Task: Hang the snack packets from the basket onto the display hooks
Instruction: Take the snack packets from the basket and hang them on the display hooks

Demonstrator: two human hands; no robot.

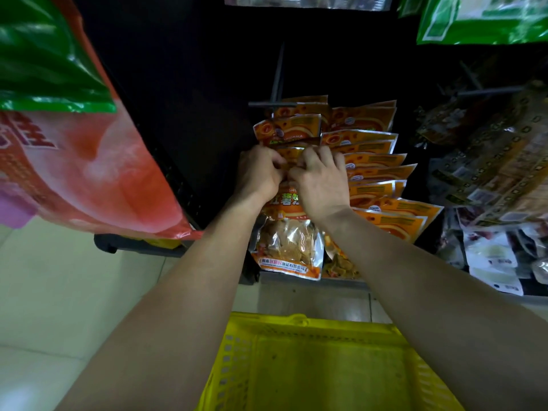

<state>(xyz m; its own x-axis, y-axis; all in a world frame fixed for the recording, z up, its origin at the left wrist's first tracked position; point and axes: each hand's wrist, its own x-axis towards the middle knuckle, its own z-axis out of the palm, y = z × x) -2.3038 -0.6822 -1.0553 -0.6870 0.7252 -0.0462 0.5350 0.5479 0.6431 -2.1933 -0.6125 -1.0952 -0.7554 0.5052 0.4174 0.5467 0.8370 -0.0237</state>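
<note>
Both of my hands meet at the top edge of an orange snack packet (289,247) with a clear window. My left hand (259,173) pinches its top left corner and my right hand (321,185) pinches its top right. The packet hangs down in front of a row of like orange packets (290,129) on a dark display hook (277,81). A second row of orange packets (376,173) hangs just to the right. Below my arms sits the yellow plastic basket (237,351); its visible inside shows no packets.
A large red and green bag (74,149) hangs close on the left. Brown-patterned packets (498,161) and white packets (492,256) hang on the right. Green bags (480,19) hang top right. Pale floor tiles (53,292) lie at the lower left.
</note>
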